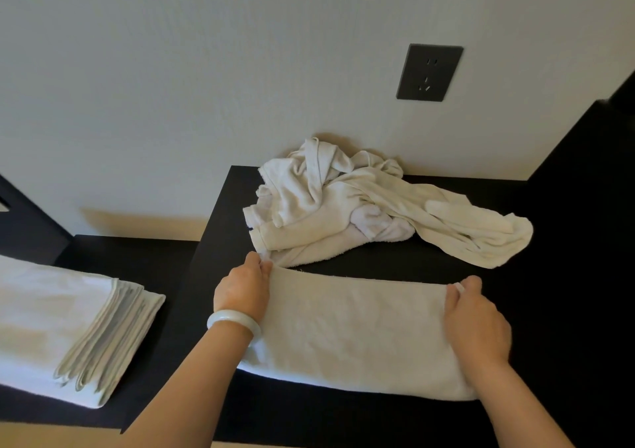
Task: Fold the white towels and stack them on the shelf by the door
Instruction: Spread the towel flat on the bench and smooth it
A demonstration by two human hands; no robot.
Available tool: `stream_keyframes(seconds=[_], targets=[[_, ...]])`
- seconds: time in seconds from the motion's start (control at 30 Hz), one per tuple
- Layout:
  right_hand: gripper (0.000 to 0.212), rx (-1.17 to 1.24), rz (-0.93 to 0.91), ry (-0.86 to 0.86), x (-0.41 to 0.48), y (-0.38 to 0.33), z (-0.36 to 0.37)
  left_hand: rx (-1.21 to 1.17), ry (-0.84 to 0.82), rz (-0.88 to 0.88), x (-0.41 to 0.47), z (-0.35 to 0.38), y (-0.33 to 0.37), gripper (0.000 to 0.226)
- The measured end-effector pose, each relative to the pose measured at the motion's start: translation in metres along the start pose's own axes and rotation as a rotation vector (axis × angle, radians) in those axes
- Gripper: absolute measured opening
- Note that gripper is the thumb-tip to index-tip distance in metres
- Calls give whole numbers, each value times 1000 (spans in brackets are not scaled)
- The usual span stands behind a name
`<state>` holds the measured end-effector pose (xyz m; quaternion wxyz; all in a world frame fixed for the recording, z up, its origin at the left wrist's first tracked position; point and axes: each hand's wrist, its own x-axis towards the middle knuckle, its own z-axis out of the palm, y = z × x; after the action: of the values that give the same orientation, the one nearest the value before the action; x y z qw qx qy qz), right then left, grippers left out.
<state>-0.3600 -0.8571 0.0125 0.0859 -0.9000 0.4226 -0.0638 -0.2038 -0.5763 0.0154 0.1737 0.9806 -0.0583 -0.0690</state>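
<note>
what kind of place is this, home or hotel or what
Probably a hotel room, not certain: a stack of identical folded white towels on a low dark shelf, a heap of unfolded ones on the dark counter, and a dark socket plate on a plain wall.

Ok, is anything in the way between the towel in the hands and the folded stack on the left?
Nothing visible. Only bare dark surface lies between the towel and the folded stack. The unfolded pile sits behind, off that path.
</note>
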Motion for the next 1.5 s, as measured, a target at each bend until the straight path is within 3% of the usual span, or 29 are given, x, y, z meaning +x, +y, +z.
stream_keyframes(seconds=[0.1, 0.2, 0.27, 0.33, 0.4, 0.47, 0.57, 0.67, 0.77, 0.87, 0.93, 1.03, 1.23, 1.4, 1.5], targets=[[33, -93, -79, 129, -5, -9, -2, 172, 140, 79, -7, 1, 6, 31], [42, -37, -361, 215, -28, -42, 6, 140, 253, 375, -33, 13, 36, 24], [51, 19, -614, 80, -49, -67, 21, 98, 86, 600, -55, 28, 52, 49], [58, -29, -673, -126, -63, -72, 35, 212, -115, 618, -64, 39, 49, 77], [67, -53, -563, -217, -60, -52, 36, 280, -167, 565, -60, 48, 30, 77], [75, -53, -425, -191, -53, -16, 32, 278, -94, 515, -57, 49, 15, 77], [65, -91, -343, -189, -45, 27, 12, 305, -110, 434, -56, 43, 10, 80], [60, 252, -258, -277, -49, 44, -15, 290, -164, 417, -59, 34, 21, 77], [42, 538, 165, -89, -54, 65, -41, 305, -62, 587, -73, 36, 45, 71], [17, 539, 385, -320, -62, 82, -52, 283, -112, 876, -91, 54, 77, 59], [11, 546, 419, -486, -71, 82, -59, 274, -157, 968, -100, 67, 94, 63], [13, 570, 374, -551, -82, 79, -61, 278, -192, 950, -105, 81, 98, 67], [8, 589, 321, -498, -91, 76, -56, 288, -194, 917, -107, 80, 98, 66], [5, 585, 397, -561, -87, 92, -61, 302, -193, 891, -110, 79, 100, 65], [6, 358, 302, -533, -80, 83, -62, 291, -194, 890, -110, 76, 102, 65]])
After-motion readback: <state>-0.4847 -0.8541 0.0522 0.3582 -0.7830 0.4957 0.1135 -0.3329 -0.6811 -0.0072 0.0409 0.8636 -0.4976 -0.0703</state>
